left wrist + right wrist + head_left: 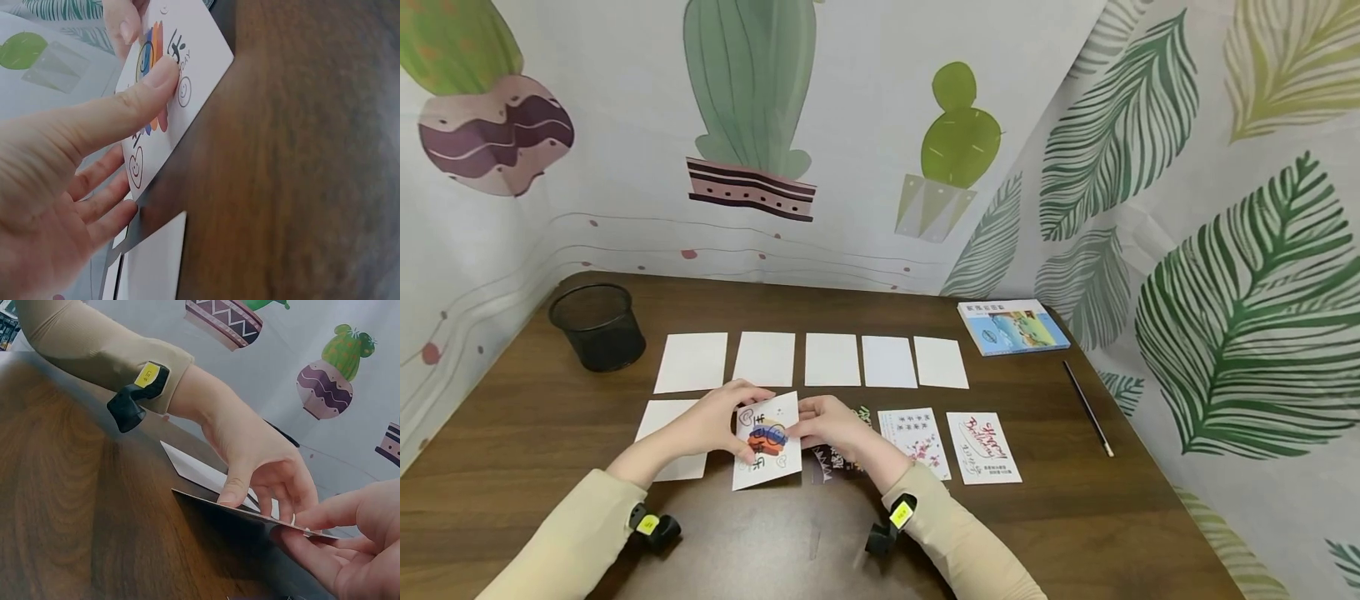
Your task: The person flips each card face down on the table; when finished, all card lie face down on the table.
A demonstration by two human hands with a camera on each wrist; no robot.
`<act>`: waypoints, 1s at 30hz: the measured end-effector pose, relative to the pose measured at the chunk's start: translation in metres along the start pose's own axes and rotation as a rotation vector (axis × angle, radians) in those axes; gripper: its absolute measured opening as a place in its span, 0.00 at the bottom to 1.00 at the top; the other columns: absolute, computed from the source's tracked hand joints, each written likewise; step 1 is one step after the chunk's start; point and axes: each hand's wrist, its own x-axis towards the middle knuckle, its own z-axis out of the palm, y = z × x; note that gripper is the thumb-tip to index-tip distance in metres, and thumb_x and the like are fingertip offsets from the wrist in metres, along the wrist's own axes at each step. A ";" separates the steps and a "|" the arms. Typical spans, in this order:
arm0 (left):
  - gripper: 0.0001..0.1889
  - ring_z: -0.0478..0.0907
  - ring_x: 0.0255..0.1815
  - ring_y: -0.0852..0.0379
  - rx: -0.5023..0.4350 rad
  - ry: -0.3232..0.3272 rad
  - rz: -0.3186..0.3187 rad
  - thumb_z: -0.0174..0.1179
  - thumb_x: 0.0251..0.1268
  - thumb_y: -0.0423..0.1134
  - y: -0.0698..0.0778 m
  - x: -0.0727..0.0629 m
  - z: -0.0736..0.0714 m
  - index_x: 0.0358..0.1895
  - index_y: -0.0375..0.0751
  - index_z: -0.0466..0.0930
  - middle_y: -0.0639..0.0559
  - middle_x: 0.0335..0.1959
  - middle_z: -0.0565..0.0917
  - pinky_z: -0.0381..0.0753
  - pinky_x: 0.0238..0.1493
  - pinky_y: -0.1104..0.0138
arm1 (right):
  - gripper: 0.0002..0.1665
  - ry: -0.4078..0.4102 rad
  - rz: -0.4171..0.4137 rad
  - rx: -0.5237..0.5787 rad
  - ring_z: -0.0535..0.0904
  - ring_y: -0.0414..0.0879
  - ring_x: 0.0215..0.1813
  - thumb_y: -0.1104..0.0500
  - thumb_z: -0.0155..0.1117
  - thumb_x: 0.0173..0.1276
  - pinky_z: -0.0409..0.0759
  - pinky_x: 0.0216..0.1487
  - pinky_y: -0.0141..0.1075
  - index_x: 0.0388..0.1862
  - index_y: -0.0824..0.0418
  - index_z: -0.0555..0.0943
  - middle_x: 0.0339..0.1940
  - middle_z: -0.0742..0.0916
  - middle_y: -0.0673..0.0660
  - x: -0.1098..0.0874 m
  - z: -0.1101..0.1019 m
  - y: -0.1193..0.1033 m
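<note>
Both hands hold a white greeting card [767,475] with black lettering and red and blue strokes, tilted above the dark wooden table. My left hand [707,429] grips its left side, the thumb over the printed face in the left wrist view. At the right edge, my right hand [838,429] pinches the card between thumb and fingers, as the right wrist view shows. Beneath that hand lies a dark printed card [820,468], largely hidden. To its right are a card with pink blossoms [932,450] and a Happy Birthday card [985,450]. A blank white card [662,412] lies partly under the left forearm.
Several blank white cards [831,360] form a row behind the hands. A black mesh pen holder [602,337] stands at the back left. A blue-and-white book [1015,329] lies at the back right, with a dark pencil [1086,404] near the table's right edge.
</note>
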 end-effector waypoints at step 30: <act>0.19 0.87 0.29 0.54 -0.126 0.368 -0.278 0.63 0.66 0.47 0.071 0.029 -0.015 0.47 0.31 0.86 0.44 0.28 0.89 0.78 0.27 0.68 | 0.25 0.247 -0.230 0.034 0.84 0.46 0.44 0.69 0.62 0.61 0.86 0.48 0.40 0.58 0.75 0.74 0.51 0.83 0.70 0.004 0.007 -0.035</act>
